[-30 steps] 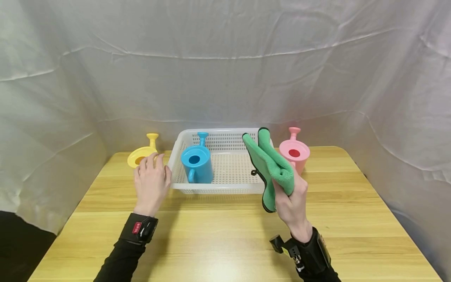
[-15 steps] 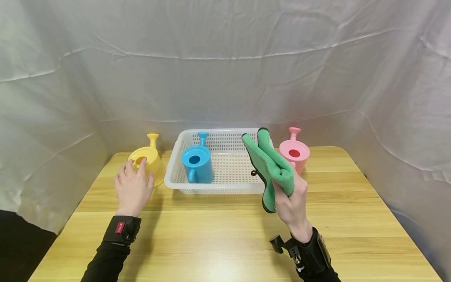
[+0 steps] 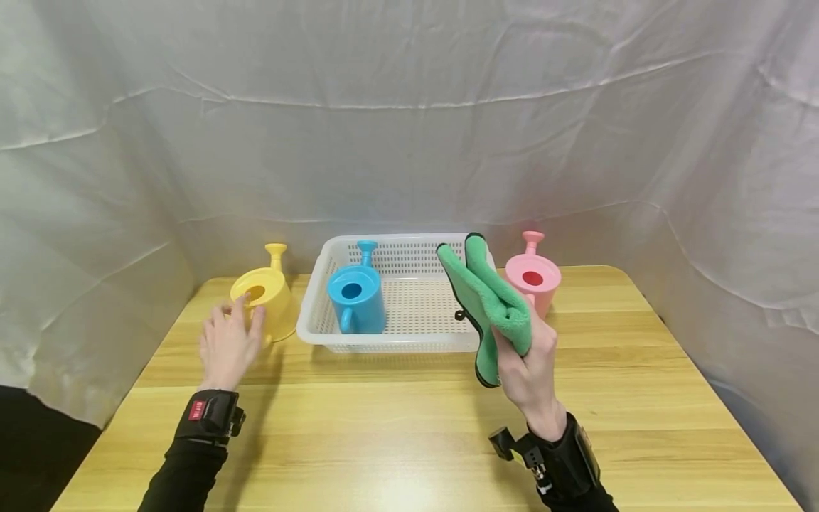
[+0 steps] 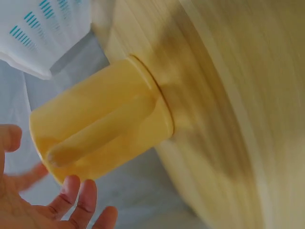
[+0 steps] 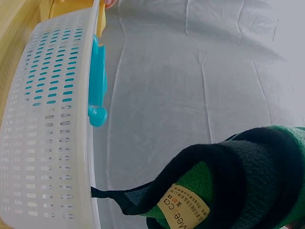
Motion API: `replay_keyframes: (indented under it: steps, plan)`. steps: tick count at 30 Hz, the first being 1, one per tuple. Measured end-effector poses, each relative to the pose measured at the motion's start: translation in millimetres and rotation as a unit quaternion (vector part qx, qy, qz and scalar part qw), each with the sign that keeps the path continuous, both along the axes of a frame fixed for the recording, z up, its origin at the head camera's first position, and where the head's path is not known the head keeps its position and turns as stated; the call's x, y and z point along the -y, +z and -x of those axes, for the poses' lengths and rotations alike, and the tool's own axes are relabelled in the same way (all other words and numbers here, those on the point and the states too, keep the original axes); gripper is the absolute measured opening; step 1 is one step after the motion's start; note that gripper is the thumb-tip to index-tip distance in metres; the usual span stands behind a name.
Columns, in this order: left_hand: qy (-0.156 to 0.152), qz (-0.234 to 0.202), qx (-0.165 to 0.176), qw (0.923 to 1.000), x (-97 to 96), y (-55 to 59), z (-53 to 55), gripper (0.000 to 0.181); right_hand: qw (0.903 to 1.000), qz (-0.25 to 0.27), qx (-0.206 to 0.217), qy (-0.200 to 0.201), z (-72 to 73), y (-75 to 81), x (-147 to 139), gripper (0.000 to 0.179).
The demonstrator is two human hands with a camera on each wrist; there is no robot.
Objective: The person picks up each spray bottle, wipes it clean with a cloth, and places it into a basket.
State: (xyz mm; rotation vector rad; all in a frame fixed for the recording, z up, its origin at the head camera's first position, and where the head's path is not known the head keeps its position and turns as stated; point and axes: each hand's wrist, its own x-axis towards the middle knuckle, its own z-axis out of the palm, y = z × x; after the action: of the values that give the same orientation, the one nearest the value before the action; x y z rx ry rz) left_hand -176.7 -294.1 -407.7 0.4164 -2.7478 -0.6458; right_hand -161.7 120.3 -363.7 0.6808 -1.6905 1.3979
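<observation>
On the left side of the table stands a yellow watering can (image 3: 278, 304), spout pointing away. My left hand (image 3: 229, 348) is at its near-left side, fingers loosely spread by the top rim and holding nothing. In the left wrist view, the fingertips (image 4: 87, 196) lie close to the rim of the can (image 4: 105, 114); whether any touches cannot be told. My right hand (image 3: 536, 377) grips a folded green cloth (image 3: 495, 306) with black edging, held up before the basket's right end. A printed label (image 5: 183, 206) shows on the cloth in the right wrist view.
A white perforated plastic basket (image 3: 416, 342) stands at the table's back middle. Inside its left half sits a blue watering can (image 3: 366, 307). Right of the basket, a pink watering can (image 3: 552, 276) stands partly behind my right hand. Grey fabric (image 3: 409, 156) encloses the back and sides.
My left hand has moved left and back toward me, from beside the basket's left corner to the near-left side of the yellow can. The right hand and cloth have stayed put.
</observation>
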Motion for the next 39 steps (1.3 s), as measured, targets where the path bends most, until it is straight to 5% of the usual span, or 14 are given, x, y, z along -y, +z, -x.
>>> replay_keyframes:
  steps: [5,10,19,21,23,28,32,36,39]
  plan:
    - [0.038,-0.105,-0.008,0.9937,5.9,-2.8,3.6,0.068,1.0,-0.003,0.001,0.0,-0.6,0.6,0,0.038]
    - [0.069,-0.152,-0.006,0.986,12.1,-3.2,5.1,0.073,1.0,-0.003,-0.001,0.003,-0.7,1.6,0,0.038]
    - [0.059,-0.265,0.056,0.9607,22.4,-4.5,8.8,0.09,1.0,-0.006,0.0,0.006,-1.1,2.2,0,0.042]
    - [0.056,-0.304,0.066,0.9488,22.8,-3.2,9.4,0.089,1.0,-0.004,0.0,0.006,-1.0,2.1,0,0.04]
    - [0.047,-0.362,0.073,0.928,23.3,-2.2,9.9,0.082,1.0,-0.003,0.0,0.006,-0.9,2.0,0,0.039]
    - [0.035,-0.529,0.073,0.8447,22.6,-3.0,11.5,0.046,1.0,-0.002,-0.001,0.001,-0.7,2.0,-1,0.037]
    - [0.044,-0.599,0.042,0.7984,18.4,-8.8,15.4,0.039,1.0,-0.006,-0.001,-0.002,-1.1,2.5,-1,0.038]
    - [0.06,-0.616,0.016,0.7851,12.8,-12.4,19.7,0.037,1.0,-0.008,0.001,0.003,-1.7,2.8,-1,0.04]
    - [0.088,-0.608,-0.003,0.7889,9.1,-11.1,20.9,0.036,0.9999,-0.009,0.002,0.006,-1.8,2.7,-1,0.041]
